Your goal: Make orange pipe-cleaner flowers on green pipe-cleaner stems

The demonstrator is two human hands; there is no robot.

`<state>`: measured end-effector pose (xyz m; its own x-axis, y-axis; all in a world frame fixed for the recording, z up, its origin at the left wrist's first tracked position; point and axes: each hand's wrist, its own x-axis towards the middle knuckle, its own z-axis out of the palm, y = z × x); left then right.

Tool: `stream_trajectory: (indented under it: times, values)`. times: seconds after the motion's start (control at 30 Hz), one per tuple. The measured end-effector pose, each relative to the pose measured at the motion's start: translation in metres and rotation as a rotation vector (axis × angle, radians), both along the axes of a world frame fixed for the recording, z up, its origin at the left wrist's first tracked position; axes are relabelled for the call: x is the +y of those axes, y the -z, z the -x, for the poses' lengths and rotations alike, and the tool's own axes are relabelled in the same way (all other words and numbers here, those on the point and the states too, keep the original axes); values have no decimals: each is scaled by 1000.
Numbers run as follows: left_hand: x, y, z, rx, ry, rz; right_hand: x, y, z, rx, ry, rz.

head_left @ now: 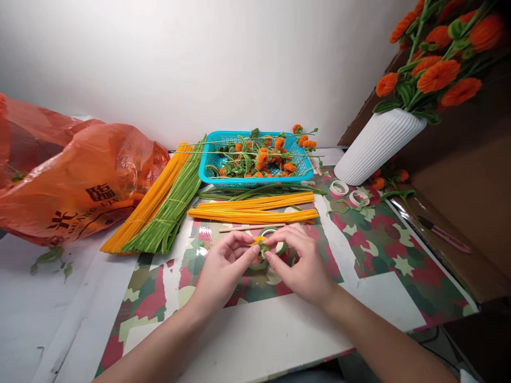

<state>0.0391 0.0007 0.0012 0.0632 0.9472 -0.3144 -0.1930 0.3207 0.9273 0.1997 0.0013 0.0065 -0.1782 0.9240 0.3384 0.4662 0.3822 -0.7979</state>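
Between my two hands is a small pipe-cleaner flower (261, 244), yellow-orange with a green part facing me. My left hand (228, 260) pinches it from the left with thumb and forefinger. From the right, my right hand (299, 260) grips it the same way. Just behind my right fingers a roll of green tape (281, 248) lies on the table, partly covered by them. A thin wooden stick (247, 227) rests behind the flower. Two bundles of yellow pipe cleaners (255, 214) lie farther back, with green pipe cleaners (263, 191) behind them.
A blue basket (255, 182) holds orange flowers and green stems. To its left are long yellow (149, 199) and green bundles (171, 207) beside an orange plastic bag (80, 175). At right stand a tilted white vase (379, 143), white tape rolls (339, 188) and a pink-handled cutter (445, 234).
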Motion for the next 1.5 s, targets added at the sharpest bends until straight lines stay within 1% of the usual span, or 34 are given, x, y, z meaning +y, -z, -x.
stream_trajectory:
  times: [0.1, 0.17, 0.3, 0.4, 0.5, 0.6, 0.73, 0.8, 0.93, 1.07, 1.2, 1.33, 1.5]
  values:
    - [2, -2, 0, -104, -12, 48, 2, 0, -2, 66, 48, 46]
    - [3, -1, 1, -216, 24, 127, 3, 2, -1, 86, 71, 51]
    - [6, 1, 3, -402, 61, 273, 5, 6, 0, 91, 62, 50]
    - [8, 2, 5, -456, 60, 308, 6, 7, 1, 73, 61, 48]
    - [8, 2, 6, -428, 40, 321, 7, 7, 0, 67, 62, 41]
    - [6, 1, 5, -356, 8, 281, 7, 9, -1, 73, 38, 13]
    - [4, 2, 4, -250, -12, 135, 8, 14, 0, 113, -8, -4]
    - [3, 3, 4, -217, -7, 79, 8, 16, 0, 134, -9, -15]
    - [3, 4, 4, -178, 34, 28, 9, 18, 0, 166, -8, -29]
    - [3, 3, 5, -171, 88, 13, 10, 18, 1, 218, -10, -23]
    - [4, 3, 6, -175, 85, 35, 10, 16, 1, 236, -45, -8]
    - [5, 5, 6, -146, 53, 12, 9, 14, 3, 172, -67, -72]
    - [6, 8, 5, -146, 58, -3, 9, 15, 5, 156, -23, -158]
